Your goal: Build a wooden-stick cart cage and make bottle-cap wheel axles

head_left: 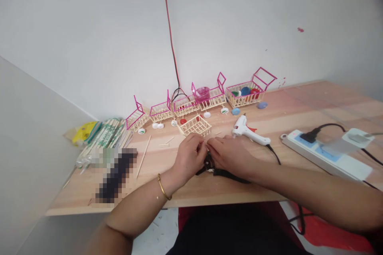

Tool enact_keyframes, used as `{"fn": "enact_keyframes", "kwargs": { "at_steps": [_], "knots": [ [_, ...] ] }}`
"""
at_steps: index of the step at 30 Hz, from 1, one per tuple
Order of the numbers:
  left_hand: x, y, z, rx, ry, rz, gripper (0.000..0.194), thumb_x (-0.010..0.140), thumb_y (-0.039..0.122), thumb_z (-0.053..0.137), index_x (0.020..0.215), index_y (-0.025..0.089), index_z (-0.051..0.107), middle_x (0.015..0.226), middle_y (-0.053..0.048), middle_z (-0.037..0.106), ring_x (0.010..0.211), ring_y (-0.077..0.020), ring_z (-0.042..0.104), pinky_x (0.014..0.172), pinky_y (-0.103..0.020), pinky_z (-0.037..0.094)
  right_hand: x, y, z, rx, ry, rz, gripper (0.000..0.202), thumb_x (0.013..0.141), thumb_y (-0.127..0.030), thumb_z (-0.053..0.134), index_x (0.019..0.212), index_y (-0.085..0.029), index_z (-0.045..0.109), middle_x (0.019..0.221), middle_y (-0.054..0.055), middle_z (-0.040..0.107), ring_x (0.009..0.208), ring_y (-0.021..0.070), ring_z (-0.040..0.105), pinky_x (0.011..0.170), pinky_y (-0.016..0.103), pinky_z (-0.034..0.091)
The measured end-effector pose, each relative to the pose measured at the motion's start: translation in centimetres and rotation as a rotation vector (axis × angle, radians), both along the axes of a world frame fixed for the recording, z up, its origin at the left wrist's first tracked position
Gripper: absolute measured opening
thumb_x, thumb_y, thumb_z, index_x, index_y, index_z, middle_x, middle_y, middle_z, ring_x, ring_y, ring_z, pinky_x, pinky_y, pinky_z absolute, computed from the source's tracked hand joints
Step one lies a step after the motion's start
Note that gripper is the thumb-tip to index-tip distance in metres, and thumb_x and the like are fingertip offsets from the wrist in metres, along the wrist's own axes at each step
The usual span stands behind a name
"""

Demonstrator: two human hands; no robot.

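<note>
left hand, right hand close together, grasp hidden, can't tell; seemingly fine handwork beside pale wooden-stick basket; next likely needs steadiness.

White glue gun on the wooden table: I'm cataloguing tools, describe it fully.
The white, plastic-looking glue gun lies on its side on the pale wooden table, nozzle pointing away from the person, left of the long white power strip. Its orange-red trigger shows; a black cord leaves the handle. The bare right hand is close; contact is unclear.
</note>
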State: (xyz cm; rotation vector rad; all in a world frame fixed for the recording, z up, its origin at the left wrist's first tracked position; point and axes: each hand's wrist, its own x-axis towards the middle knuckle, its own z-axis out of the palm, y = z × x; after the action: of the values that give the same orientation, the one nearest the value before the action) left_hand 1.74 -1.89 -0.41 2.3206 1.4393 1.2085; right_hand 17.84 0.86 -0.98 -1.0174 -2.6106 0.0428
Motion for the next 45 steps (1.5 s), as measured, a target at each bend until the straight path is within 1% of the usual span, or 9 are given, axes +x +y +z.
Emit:
{"fn": "enact_keyframes", "kwargs": {
  "at_steps": [8,11,15,18,24,29,35,38,45],
  "knots": [
    [-2.8,0.7,1.6,0.298,-0.029,0.149,0.007,0.085,0.013,0.055,0.089,0.016,0.060,0.094,-0.008,0.063,0.085,-0.0141,0.059,0.068,-0.025,0.048,1.2,0.7,1.0,-0.471,0.437,0.079,0.018,0.094,-0.023,0.038,0.097,-0.019,0.055,0.086,0.003,0.067,0.077,0.0155,0.061,0.068,0.027,0.042],
    [-4.5,1.0,2.8,0.410,-0.035,0.283,0.002,0.084,0.017,0.058,0.085,0.016,0.059,0.091,-0.007,0.063,0.079,-0.0134,0.058,0.061,-0.024,0.045,1.8,1.3,1.2,-0.496,0.553,0.107,0.017,0.093,-0.025,0.042,0.096,-0.020,0.057,0.087,0.003,0.066,0.080,0.0152,0.060,0.072,0.027,0.044],
    [-6.3,1.1,3.8,0.509,-0.068,0.382,0.005,0.085,0.021,0.058,0.086,0.017,0.058,0.088,-0.006,0.062,0.080,-0.0146,0.057,0.067,-0.027,0.045,2.0,2.0,1.1,-0.415,0.606,0.129,0.017,0.091,-0.028,0.046,0.094,-0.019,0.061,0.089,0.005,0.063,0.081,0.0167,0.057,0.070,0.029,0.045],
    [-7.7,1.8,3.7,0.439,-0.045,0.488,0.010,0.087,0.024,0.054,0.092,0.017,0.059,0.089,-0.006,0.062,0.079,-0.0149,0.056,0.067,-0.027,0.044,2.1,2.5,0.8,-0.401,0.644,0.102,0.017,0.090,-0.030,0.049,0.093,-0.019,0.062,0.092,0.007,0.063,0.082,0.0175,0.056,0.071,0.031,0.046],
    [-10.3,4.2,1.8,0.073,0.227,0.580,0.014,0.083,0.022,0.052,0.085,0.016,0.064,0.080,-0.007,0.065,0.077,-0.0206,0.059,0.072,-0.034,0.046,2.2,2.9,0.4,-0.587,0.761,0.096,0.018,0.090,-0.035,0.049,0.096,-0.020,0.056,0.077,0.002,0.061,0.071,0.0160,0.058,0.067,0.031,0.048],
    [-10.2,5.0,0.8,0.036,0.111,0.326,0.026,0.079,0.020,0.055,0.104,0.015,0.063,0.105,-0.011,0.065,0.099,-0.0225,0.059,0.088,-0.039,0.047,2.2,3.0,0.8,-0.602,0.747,0.101,0.019,0.090,-0.036,0.047,0.098,-0.020,0.054,0.077,0.001,0.057,0.072,0.0155,0.056,0.066,0.029,0.048],
    [-9.7,5.2,0.3,-0.372,-0.370,0.024,0.041,0.074,0.027,0.066,0.113,0.017,0.061,0.110,-0.010,0.066,0.085,-0.0169,0.064,0.080,-0.034,0.053,2.9,3.5,0.6,-0.528,0.707,0.102,0.022,0.094,-0.035,0.040,0.104,-0.020,0.052,0.084,0.004,0.059,0.077,0.0162,0.056,0.071,0.031,0.048],
    [-9.6,5.3,0.0,-0.446,-0.374,-0.020,0.033,0.073,0.028,0.068,0.103,0.017,0.065,0.100,-0.008,0.068,0.087,-0.0184,0.064,0.079,-0.033,0.053,3.1,3.8,0.4,-0.517,0.723,0.092,0.025,0.095,-0.035,0.038,0.110,-0.020,0.051,0.081,0.003,0.058,0.073,0.0158,0.057,0.070,0.032,0.048],
    [-7.9,4.8,0.2,-0.412,-0.487,0.033,0.021,0.065,0.027,0.072,0.082,0.015,0.066,0.085,-0.005,0.067,0.078,-0.0165,0.062,0.072,-0.030,0.054,3.2,4.3,0.7,-0.281,0.674,-0.007,0.032,0.095,-0.029,0.034,0.119,-0.019,0.053,0.082,0.004,0.055,0.072,0.0168,0.054,0.072,0.034,0.045]
  ]
}}
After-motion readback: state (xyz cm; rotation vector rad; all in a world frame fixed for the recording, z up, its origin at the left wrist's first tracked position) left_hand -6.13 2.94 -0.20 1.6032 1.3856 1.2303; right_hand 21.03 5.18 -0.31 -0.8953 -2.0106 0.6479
